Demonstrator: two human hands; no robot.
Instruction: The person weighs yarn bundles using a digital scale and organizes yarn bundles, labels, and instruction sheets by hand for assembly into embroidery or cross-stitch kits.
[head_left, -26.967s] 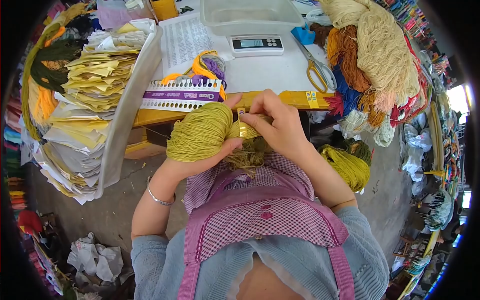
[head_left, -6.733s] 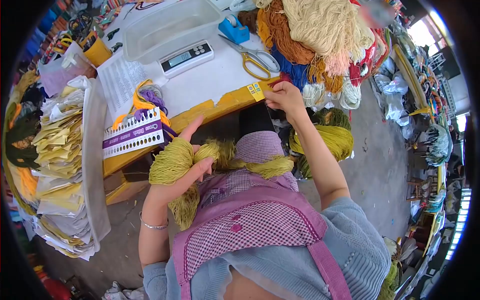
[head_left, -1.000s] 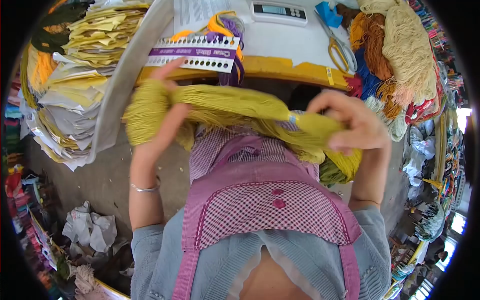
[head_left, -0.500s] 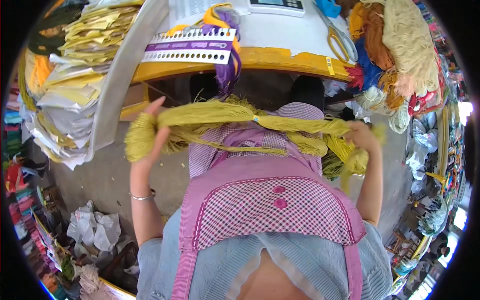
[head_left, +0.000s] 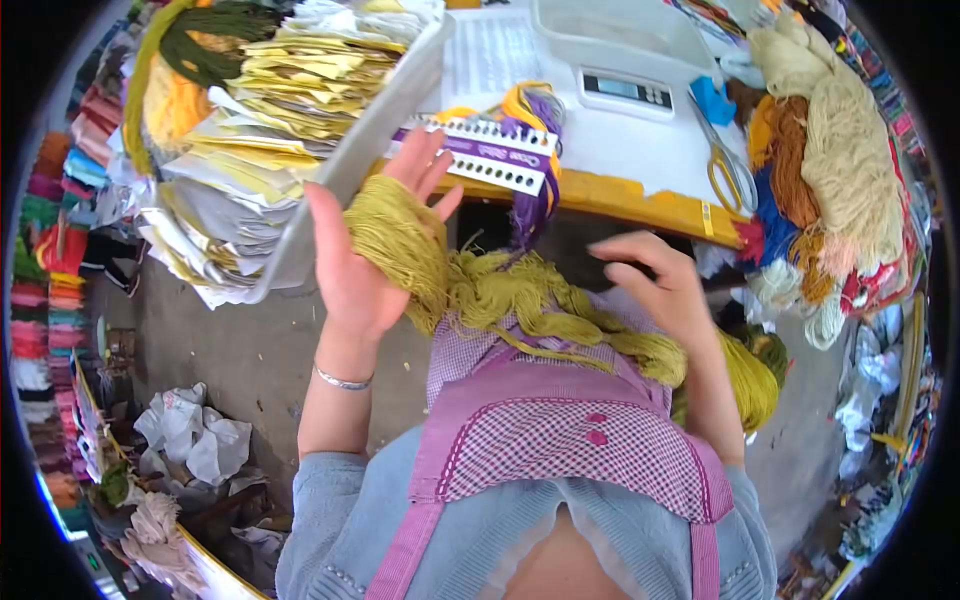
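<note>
Olive-yellow thread (head_left: pixel 398 240) is looped around my left hand (head_left: pixel 362 285), whose fingers and thumb are spread wide apart. From there it runs down into a loose, wavy heap of the same thread (head_left: pixel 535 300) across my lap. Above the right end of that heap is my right hand (head_left: pixel 665 290), thumb and bent forefinger apart, with nothing visible in it. Another olive-yellow hank (head_left: pixel 750 380) hangs beside my right forearm, partly hidden by it. A pink checked apron (head_left: pixel 560 425) covers my front.
A punched thread card (head_left: pixel 500 160) with purple and orange threads lies on the table edge (head_left: pixel 620 205). Left stands a plastic bin (head_left: pixel 400 95) of paper packets. Scissors (head_left: pixel 725 165), a digital scale (head_left: pixel 625 95) and coloured hanks (head_left: pixel 840 150) are to the right.
The strand stretched between both hands has dropped into my lap. My right hand has let go and moved inward. My left hand has turned palm up, with thread still around it. The view has shifted.
</note>
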